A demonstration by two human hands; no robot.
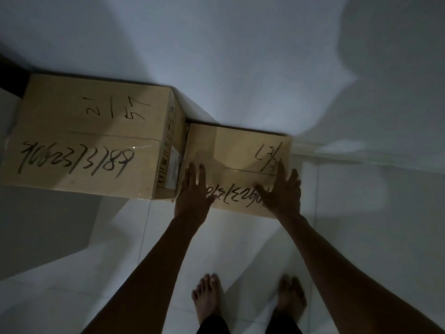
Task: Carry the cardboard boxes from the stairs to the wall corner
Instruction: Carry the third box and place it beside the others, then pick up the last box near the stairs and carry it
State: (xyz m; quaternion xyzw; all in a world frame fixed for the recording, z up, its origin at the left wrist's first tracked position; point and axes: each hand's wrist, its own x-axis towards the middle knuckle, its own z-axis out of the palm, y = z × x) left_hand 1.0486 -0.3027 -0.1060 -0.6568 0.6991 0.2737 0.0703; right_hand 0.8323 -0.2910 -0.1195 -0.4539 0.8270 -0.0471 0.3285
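Observation:
Two brown cardboard boxes with black handwritten numbers stand side by side against the white wall. The tall box (84, 136) is on the left. The lower box (238, 150) sits on the floor to its right, touching it. My left hand (192, 191) lies flat on the lower box's top near its left front edge, fingers spread. My right hand (284, 191) lies flat on the same top near the right front edge, fingers apart. Neither hand is wrapped around an edge.
The white wall (240, 56) rises right behind both boxes. White floor tiles (361, 225) spread to the right and front. My bare feet (207, 297) stand just behind the lower box. A dark patch (9, 75) shows at the far left.

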